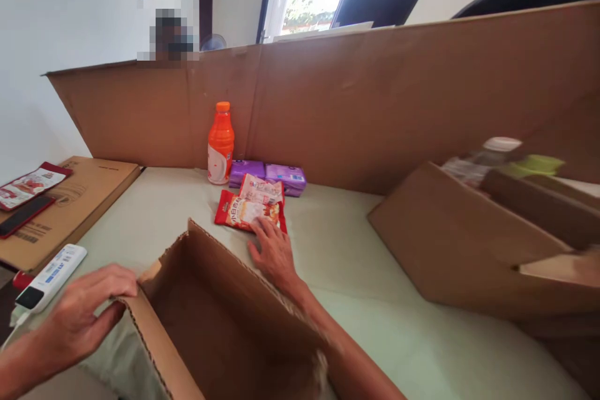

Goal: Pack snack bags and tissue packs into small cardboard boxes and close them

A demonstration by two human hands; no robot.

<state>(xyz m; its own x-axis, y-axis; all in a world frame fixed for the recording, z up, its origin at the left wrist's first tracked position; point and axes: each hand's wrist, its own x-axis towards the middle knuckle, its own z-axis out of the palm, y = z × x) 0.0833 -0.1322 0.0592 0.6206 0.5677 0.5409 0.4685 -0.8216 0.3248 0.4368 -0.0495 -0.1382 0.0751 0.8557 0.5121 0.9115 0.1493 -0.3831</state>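
Tabletop: red packet under right hand

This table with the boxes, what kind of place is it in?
Probably a makeshift workspace in a room: there's a white wall, a cardboard partition along the far side of the table, and two open cardboard boxes.

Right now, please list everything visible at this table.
Tall plastic bottle: 1, orange, back
Rectangular packs: 2 visible, purple, back
Glossy packets: 2, red-white, centre
Open cardboard boxes: 2, brown, front, right
Capped bottle: 1, transparent, right box
Blurred item: 1, green, right box
Flat carton: 1, brown, left
Printed pouch: 1, red-white, on carton
Thin slab: 1, dark, on carton
Slim device: 1, white, left
Small item: 1, red, left
Cardboard partition: 1, brown, back
Left hand: 1, on front box
Right hand: 1, at packet
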